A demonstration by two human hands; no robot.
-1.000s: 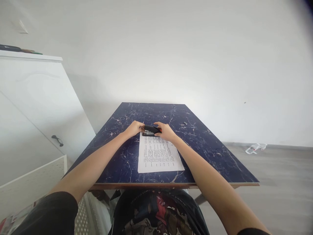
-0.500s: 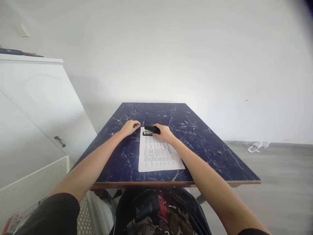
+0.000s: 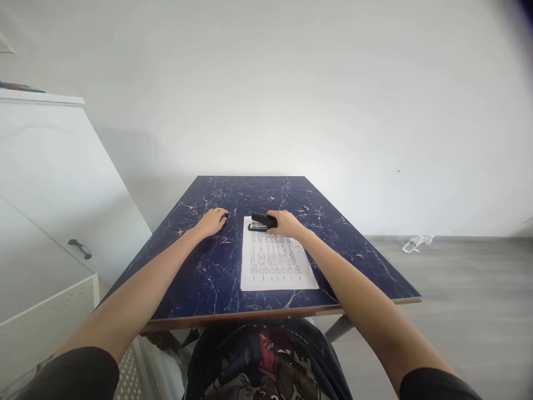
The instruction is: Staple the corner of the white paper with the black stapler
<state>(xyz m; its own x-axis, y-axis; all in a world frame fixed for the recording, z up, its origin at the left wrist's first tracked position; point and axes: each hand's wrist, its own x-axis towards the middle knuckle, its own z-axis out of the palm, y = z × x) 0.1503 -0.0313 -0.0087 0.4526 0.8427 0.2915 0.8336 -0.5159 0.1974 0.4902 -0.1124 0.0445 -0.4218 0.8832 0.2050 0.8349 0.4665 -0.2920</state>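
Note:
A printed white paper sheet (image 3: 275,262) lies on the dark blue marbled table (image 3: 358,253). A black stapler (image 3: 261,221) sits over the sheet's far left corner. My right hand (image 3: 286,223) is closed around the stapler's rear end. My left hand (image 3: 212,221) rests on the table to the left of the paper, fingers curled over something small and dark that I cannot make out.
A white cabinet (image 3: 45,189) with a dark handle (image 3: 80,248) stands close on the left. An empty plastic bottle (image 3: 414,243) lies on the grey floor at the right. A small dark object (image 3: 305,208) lies on the table beyond my right hand.
My left hand let go of the stapler and slid left across the table, away from the paper. My right hand stays on the stapler. The view has turned slightly.

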